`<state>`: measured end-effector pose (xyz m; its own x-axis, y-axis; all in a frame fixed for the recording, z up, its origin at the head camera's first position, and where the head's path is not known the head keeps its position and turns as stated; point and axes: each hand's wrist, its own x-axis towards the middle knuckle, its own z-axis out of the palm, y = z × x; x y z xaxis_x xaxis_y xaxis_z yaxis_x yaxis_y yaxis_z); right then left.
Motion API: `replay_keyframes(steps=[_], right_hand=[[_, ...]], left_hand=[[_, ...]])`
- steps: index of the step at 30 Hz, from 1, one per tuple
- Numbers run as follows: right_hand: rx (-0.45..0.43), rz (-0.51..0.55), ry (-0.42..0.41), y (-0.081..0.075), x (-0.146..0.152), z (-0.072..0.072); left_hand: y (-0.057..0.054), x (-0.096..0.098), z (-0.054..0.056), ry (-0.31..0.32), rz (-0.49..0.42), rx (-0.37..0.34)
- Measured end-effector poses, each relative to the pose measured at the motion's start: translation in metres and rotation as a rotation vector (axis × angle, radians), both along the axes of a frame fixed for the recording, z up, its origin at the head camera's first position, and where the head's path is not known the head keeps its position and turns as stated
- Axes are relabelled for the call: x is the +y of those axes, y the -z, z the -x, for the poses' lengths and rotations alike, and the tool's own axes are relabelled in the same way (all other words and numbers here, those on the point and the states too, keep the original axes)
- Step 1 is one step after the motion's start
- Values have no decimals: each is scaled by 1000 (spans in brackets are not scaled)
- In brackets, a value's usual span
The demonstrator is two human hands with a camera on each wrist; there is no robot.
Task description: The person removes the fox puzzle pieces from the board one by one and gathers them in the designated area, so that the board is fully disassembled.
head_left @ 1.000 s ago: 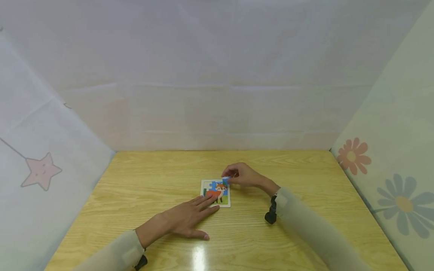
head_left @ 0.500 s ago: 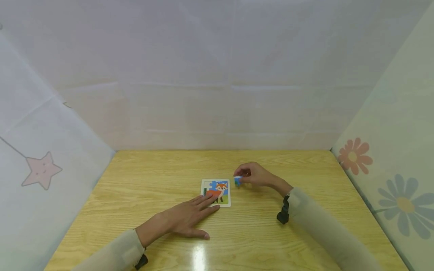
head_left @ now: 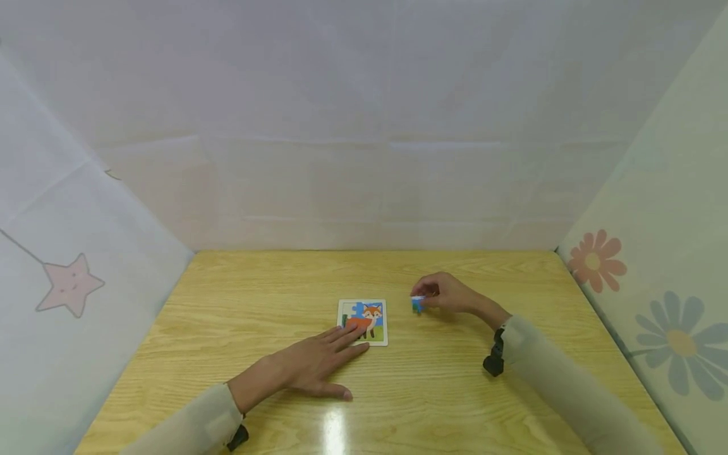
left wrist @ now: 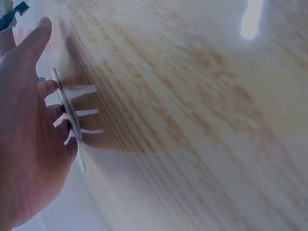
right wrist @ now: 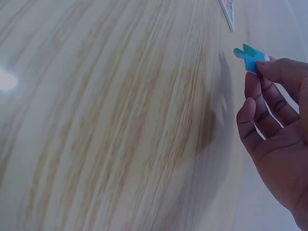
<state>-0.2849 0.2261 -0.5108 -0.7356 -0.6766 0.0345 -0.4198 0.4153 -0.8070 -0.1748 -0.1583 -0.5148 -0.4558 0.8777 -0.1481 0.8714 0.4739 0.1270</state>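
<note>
A small fox jigsaw puzzle [head_left: 372,313] in a white-edged tray lies on the table, with a bare pale gap at its upper left. My left hand [head_left: 318,363] rests on its lower left part, fingers straight and spread. Right of the tray, my right hand [head_left: 446,294] pinches a blue and green puzzle piece [head_left: 418,304] between thumb and fingers. The right wrist view shows that piece [right wrist: 252,57] held above the table, with its knob pointing away from the thumb. In the left wrist view the tray [left wrist: 70,115] appears edge-on under the fingertips.
The wooden table [head_left: 273,284] runs back to a pale cloth wall [head_left: 364,189]. Cloth side walls stand left and right, printed with a star [head_left: 71,285] and flowers [head_left: 679,341]. Each wrist wears a dark strap with a small device [head_left: 493,363].
My right hand has lifted the puzzle piece from the tray's upper right corner and carried it to the right. The left hand stays in place on the puzzle.
</note>
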Motion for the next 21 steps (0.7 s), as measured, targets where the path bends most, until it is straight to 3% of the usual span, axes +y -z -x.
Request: replay_keyframes(steps=[9,21], right_hand=[[-54,-28,-6,1,18,-2],[-29,-67,25,5,32,-7]], left_hand=[[0,1,1,-9,20,-3],[0,1,0,-3,8,0]])
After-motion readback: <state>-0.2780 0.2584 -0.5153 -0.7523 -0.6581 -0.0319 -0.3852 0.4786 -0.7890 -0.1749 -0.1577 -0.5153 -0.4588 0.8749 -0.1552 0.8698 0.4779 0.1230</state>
